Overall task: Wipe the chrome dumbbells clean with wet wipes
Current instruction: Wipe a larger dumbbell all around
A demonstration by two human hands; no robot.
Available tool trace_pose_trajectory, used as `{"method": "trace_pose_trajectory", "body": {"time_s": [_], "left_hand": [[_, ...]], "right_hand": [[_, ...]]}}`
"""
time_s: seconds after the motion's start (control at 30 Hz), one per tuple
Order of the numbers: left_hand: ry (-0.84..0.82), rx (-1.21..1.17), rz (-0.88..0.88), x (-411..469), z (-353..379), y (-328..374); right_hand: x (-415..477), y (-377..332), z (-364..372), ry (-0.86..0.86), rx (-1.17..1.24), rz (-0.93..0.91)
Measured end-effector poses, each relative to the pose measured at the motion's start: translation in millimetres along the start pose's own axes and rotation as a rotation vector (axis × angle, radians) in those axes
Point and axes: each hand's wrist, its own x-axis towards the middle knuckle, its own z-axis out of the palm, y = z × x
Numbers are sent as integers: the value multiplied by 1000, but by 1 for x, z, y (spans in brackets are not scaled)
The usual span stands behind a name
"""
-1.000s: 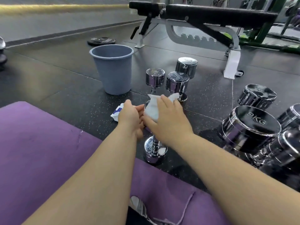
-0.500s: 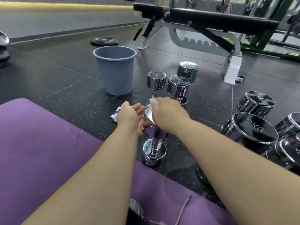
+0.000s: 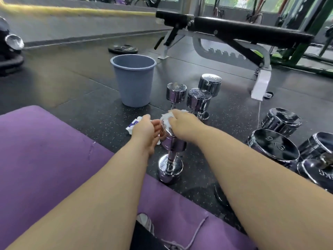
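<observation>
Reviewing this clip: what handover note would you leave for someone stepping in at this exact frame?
Left hand: fingers touch the side of the dumbbell at its upper head, steadying it.
Right hand: grips the wet wipe, pressed on that head's top face.
The dumbbell stands upright on the floor beside the purple mat. The wipes pack lies behind the left hand, with the grey bin beyond. Three small dumbbells stand behind and larger dumbbells are at right.
Done: top face under way.
Left: handle, lower head, then the others; which are already clean cannot be told.
</observation>
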Motion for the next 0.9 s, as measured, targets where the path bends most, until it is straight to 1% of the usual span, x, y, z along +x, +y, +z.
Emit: {"method": "trace_pose_trajectory", "body": {"time_s": [0.07,0.1,0.13,0.2,0.23,0.33,0.4,0.43,0.47,0.53,0.57,0.6,0.67,0.73,0.8,0.87,0.9], "left_hand": [[-1,59,98,-6,4,0],[-9,102,156,-6,4,0],[-31,142,209,-7,4,2],[-116,210,296,-5,7,7],[-144,248,330,-5,8,10],[-187,376,393,-13,18,11],[-197,568,466,-18,18,6],[-197,673,488,-19,16,3],[-184,734,493,-20,13,0],[-135,715,437,-23,8,-4],[-102,648,372,-23,5,-7],[-77,570,279,-26,3,-9],[-77,457,17,-33,-4,-15],[-158,444,-205,-36,-10,-18],[-238,343,-286,-28,-12,-20],[-241,221,-286,-22,-4,-17],[-231,204,-272,-20,2,-16]], "right_hand": [[2,2,-2,32,-5,99],[1,9,-3,45,-35,116],[-4,17,-3,78,-53,98],[-21,32,6,122,2,39],[-35,36,12,120,51,-29],[-73,54,29,153,248,-139],[-86,68,31,276,312,-101],[-86,76,29,353,408,-22],[-85,81,25,389,578,73],[-83,85,21,343,958,241],[-82,87,21,285,1048,297],[-82,86,22,220,1092,338],[-82,86,27,124,1127,392],[-81,83,32,90,1172,422],[-78,81,33,73,1233,433],[-75,79,28,14,1363,444],[-72,78,25,-49,1429,427]]}}
